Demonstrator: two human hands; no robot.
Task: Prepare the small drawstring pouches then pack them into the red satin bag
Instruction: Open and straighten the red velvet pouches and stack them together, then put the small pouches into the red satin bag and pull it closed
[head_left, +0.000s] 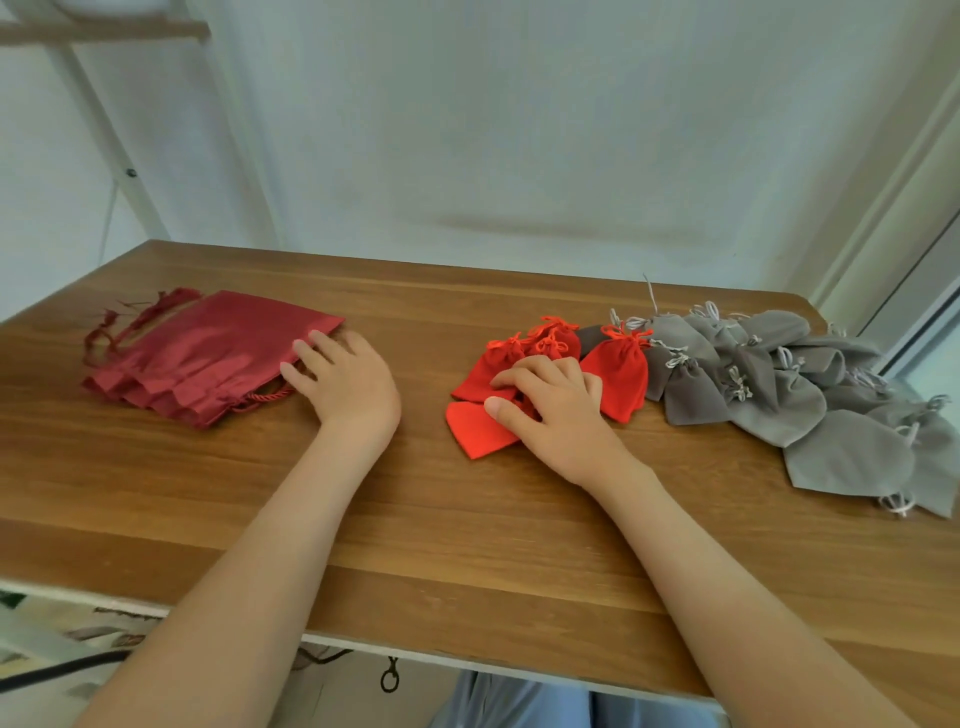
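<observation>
A stack of dark red satin bags (208, 353) lies flat at the left of the wooden table (467, 545), tassels to the far left. My left hand (345, 384) rests on the stack's right corner with fingers spread and straight. Several small bright red drawstring pouches (623, 364) lie in a cluster at the centre. My right hand (550, 405) lies over them, its fingers curled around one red pouch (478, 428) nearest me. A heap of several grey drawstring pouches (779, 384) spreads to the right.
The wall stands just behind the table's far edge. A white shelf frame (104, 130) rises at the back left, and a window frame (914, 291) at the right. The table's near edge runs across the bottom, with my lap below.
</observation>
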